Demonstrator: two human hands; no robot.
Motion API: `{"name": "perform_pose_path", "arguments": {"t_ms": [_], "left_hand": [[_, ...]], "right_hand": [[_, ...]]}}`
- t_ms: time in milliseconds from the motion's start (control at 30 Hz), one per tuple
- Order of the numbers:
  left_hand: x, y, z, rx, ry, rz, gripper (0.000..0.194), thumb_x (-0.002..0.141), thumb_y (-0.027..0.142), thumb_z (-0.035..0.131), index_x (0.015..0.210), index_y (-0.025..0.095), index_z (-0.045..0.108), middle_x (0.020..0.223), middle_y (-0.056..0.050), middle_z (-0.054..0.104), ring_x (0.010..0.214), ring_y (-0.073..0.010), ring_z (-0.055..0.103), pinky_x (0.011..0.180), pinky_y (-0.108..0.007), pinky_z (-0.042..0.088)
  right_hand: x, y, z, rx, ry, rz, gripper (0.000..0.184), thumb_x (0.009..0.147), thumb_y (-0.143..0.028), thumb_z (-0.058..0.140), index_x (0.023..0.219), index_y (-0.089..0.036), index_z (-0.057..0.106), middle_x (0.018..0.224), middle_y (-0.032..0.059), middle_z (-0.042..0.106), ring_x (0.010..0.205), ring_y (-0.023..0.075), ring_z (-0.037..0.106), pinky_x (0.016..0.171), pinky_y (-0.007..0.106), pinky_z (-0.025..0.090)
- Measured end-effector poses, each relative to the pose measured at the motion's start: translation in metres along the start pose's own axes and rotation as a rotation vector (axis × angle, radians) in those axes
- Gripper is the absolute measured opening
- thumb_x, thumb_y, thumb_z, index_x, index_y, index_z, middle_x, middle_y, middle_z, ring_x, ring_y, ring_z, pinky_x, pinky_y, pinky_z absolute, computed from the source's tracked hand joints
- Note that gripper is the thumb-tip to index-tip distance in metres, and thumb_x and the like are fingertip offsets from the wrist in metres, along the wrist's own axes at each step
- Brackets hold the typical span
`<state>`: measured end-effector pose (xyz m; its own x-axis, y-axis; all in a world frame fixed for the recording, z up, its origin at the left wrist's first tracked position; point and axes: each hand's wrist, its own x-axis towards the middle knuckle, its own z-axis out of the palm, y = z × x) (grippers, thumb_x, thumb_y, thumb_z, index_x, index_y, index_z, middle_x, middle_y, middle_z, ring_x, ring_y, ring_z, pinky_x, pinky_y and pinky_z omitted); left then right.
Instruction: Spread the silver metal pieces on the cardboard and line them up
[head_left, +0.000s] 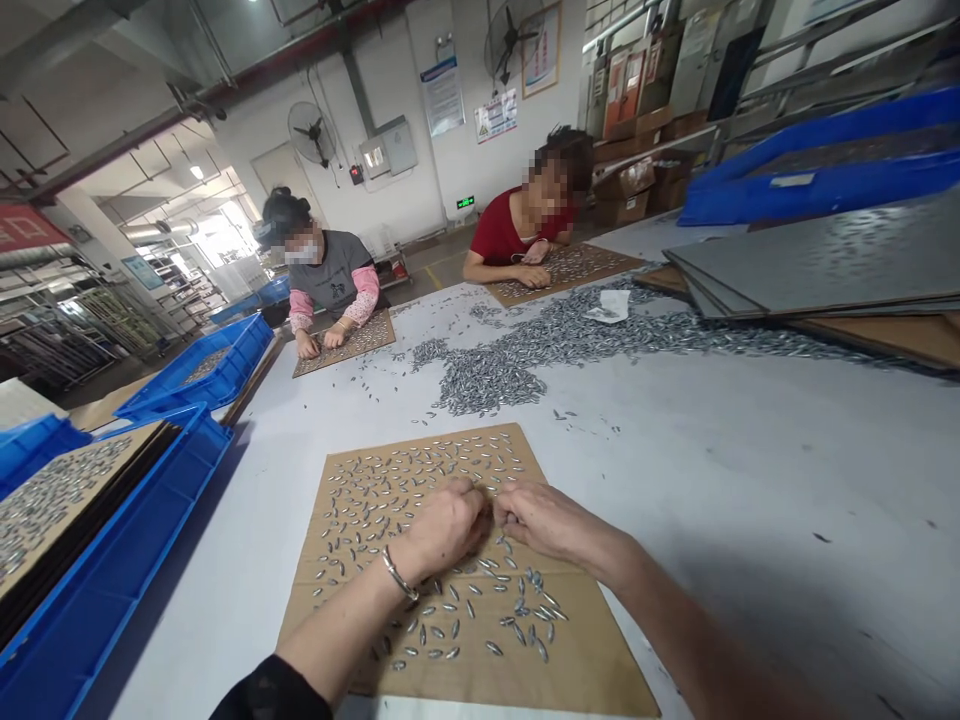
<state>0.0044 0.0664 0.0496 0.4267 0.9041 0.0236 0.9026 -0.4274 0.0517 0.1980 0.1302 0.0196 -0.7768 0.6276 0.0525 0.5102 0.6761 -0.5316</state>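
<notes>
A brown cardboard sheet lies on the white table in front of me. Small silvery spindle-shaped metal pieces are spread over it, spaced apart at the far side and bunched in a loose cluster at the near right. My left hand, with a bangle at its wrist, is closed low over the middle of the sheet. Close beside it, my right hand has its fingers curled together, pointing left. The fingertips of both hands nearly meet, and whatever they pinch is hidden.
A big heap of the same pieces covers the table beyond the sheet. Two co-workers bend over similar sheets across the table. Blue trays stand at the left, one holding stacked filled sheets. Grey boards and another blue tray lie right.
</notes>
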Motion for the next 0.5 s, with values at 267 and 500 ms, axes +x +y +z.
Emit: {"name": "perform_pose_path", "arguments": {"t_ms": [267,500], "left_hand": [[0.003,0.008,0.029,0.168,0.023,0.098,0.016,0.099,0.013,0.053,0.088,0.016,0.064,0.095,-0.006,0.067,0.087,-0.0181,0.062,0.082,-0.030,0.053],[0.001,0.005,0.004,-0.025,-0.054,0.048,0.020,0.097,0.012,0.054,0.083,0.016,0.068,0.090,-0.006,0.067,0.079,-0.0160,0.062,0.075,-0.026,0.052]], "right_hand": [[-0.011,0.009,-0.037,-0.099,0.142,0.227,0.020,0.090,-0.015,0.051,0.080,-0.021,0.067,0.090,0.0056,0.068,0.078,0.0166,0.061,0.069,0.026,0.037],[-0.020,0.006,-0.032,-0.030,0.178,0.210,0.019,0.089,-0.016,0.051,0.084,-0.022,0.069,0.090,0.0043,0.069,0.081,0.0178,0.063,0.073,0.027,0.040]]}}
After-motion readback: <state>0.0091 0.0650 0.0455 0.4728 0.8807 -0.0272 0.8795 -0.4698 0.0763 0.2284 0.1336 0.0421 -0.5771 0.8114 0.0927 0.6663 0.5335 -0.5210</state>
